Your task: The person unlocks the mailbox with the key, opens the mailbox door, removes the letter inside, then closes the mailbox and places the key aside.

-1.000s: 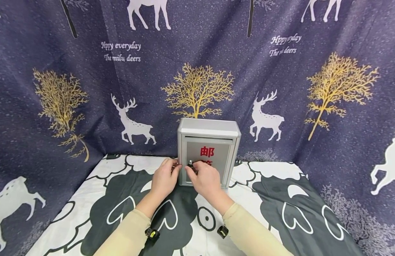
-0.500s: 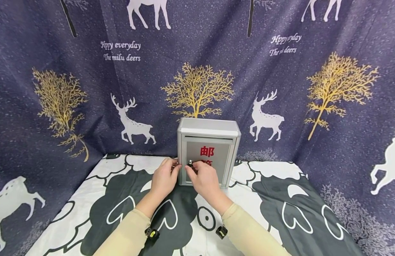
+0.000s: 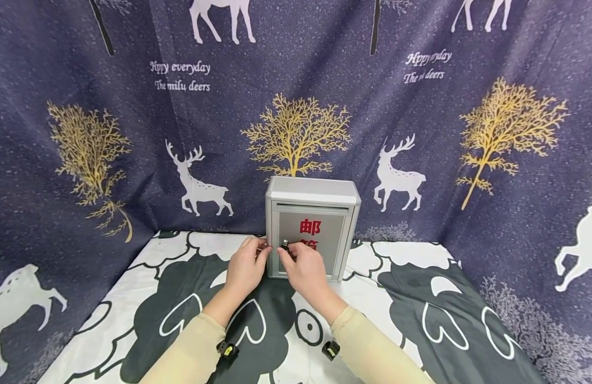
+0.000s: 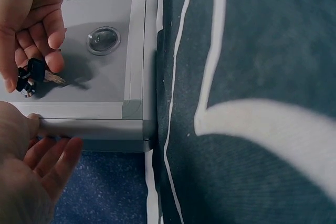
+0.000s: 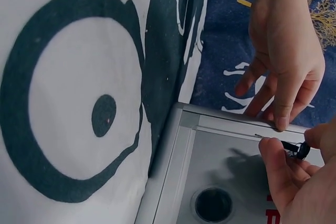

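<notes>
A silver-grey metal mailbox (image 3: pixel 312 190) with red characters stands upright against the back cloth, its front door flush. My left hand (image 3: pixel 245 269) holds its left edge, thumb on the front frame and fingers along the side, as the left wrist view shows on the box's rim (image 4: pixel 94 128). My right hand (image 3: pixel 308 269) is at the lock on the left of the door. Between its thumb and fingers it pinches a black-headed key (image 3: pixel 285 245). Another key (image 4: pixel 54 78) with a bare metal blade dangles beside it in the left wrist view. My right fingers partly hide the lock.
A narrow slot (image 3: pixel 312 208) runs across the top of the mailbox front, and a round window (image 4: pixel 103 40) sits low on the door. Patterned black-and-white cloth (image 3: pixel 368 298) covers the table. A dark blue deer-print curtain (image 3: pixel 219 133) hangs behind.
My right forearm and wrist have shifted very slightly to the left, the fingers staying at the lock. My left hand and the mailbox have stayed in place.
</notes>
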`<state>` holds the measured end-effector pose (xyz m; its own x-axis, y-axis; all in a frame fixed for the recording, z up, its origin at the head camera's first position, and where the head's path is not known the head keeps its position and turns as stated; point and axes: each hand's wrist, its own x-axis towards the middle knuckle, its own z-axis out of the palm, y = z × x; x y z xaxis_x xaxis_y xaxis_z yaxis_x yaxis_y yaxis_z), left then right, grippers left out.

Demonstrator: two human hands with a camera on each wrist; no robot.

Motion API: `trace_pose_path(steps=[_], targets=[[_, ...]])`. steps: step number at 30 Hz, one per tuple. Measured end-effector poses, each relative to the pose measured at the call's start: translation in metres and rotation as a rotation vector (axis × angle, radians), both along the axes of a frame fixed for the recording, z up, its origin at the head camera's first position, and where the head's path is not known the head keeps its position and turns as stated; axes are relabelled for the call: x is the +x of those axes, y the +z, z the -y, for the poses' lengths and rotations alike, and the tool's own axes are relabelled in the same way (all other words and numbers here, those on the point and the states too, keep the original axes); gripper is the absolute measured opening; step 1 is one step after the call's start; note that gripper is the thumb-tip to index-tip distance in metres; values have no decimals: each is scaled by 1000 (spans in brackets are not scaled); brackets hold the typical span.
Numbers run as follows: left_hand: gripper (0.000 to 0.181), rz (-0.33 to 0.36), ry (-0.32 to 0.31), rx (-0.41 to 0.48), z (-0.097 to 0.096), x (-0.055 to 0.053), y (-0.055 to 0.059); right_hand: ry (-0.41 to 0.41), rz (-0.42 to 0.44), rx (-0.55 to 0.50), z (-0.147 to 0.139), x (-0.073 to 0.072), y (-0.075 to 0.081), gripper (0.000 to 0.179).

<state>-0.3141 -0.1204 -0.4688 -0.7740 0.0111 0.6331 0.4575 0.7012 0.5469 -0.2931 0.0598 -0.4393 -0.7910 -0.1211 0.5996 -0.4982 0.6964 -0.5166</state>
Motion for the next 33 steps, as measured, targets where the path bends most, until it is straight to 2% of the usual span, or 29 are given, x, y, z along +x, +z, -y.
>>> trace_pose_path(steps=[6,12,21,29,33], targets=[[14,5,-11,14,0,-1,0,38,138,-123,1,1,2,29],[14,27,-14,31,0,-1,0,117,303,-318,1,1,0,34],[13,31,-24,42,0,-2,0,216,399,-549,2,1,-4,36],[13,36,-32,52,-1,-1,1,323,531,-804,3,-2,-12,43],[12,53,-30,70,0,0,1,351,577,-854,3,-1,-13,42]])
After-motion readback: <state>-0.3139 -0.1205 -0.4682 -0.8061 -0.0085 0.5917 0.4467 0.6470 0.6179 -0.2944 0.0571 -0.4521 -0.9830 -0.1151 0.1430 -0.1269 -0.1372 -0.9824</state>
